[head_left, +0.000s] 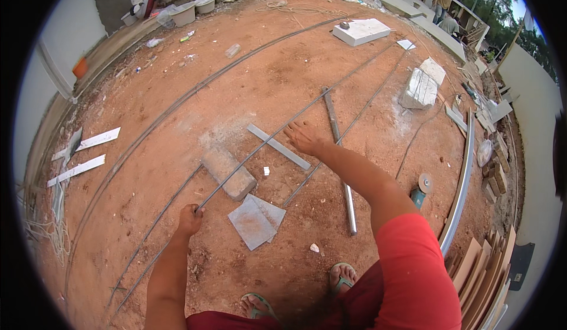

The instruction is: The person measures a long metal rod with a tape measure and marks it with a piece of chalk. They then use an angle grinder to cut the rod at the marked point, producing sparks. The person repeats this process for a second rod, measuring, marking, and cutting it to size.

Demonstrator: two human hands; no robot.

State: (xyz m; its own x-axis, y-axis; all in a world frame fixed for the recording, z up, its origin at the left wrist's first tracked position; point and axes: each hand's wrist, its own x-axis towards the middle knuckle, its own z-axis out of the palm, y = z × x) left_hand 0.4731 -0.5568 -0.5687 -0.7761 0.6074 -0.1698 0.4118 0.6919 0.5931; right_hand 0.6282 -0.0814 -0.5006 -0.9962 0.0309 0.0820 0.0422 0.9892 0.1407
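Observation:
A long thin steel rod (254, 150) runs slantwise across the dirt from near left to far right. My left hand (191, 219) is closed round it near its closer part. Beside its middle stretch hovers my right hand (303, 138), palm down with fingers extended and nothing visible in them. Under the rod lie a grey concrete block (227, 173) and a flat metal strip (279, 146). A second thin rod (361, 110) lies to the right, crossing a metal tube (348, 203). Two grey square plates (253, 222) overlap in front of the block.
An angle grinder (420, 192) sits on the ground at right, near a long metal channel (462, 182). Stacked boards (481, 277) fill the lower right. Farther off are a white slab (361, 32) and a whitish block (419, 89). Long rods (195, 88) curve along the left.

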